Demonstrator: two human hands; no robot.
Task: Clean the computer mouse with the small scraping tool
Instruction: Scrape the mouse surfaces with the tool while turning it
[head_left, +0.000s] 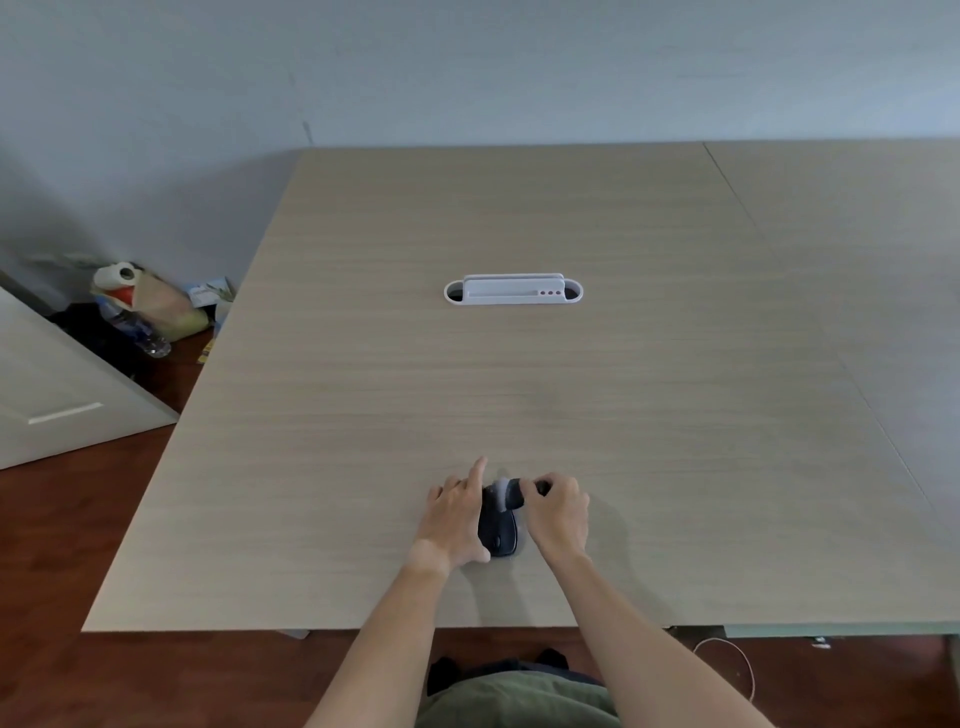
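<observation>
A dark computer mouse (498, 532) lies on the wooden table (363, 389) near its front edge. My left hand (454, 514) holds the mouse by its left side, index finger stretched forward. My right hand (558, 512) grips a small dark tool (511, 492) with a pale, blurred tip, held across the far end of the mouse. The tool's tip touches or hovers just over the mouse; I cannot tell which. Part of the mouse is hidden by my hands.
A white cable-port insert (513, 291) is set into the table's middle. A seam (737, 192) joins a second table on the right. Left of the table, bags and a plastic bottle (140, 312) lie on the floor beside a white door panel (52, 384).
</observation>
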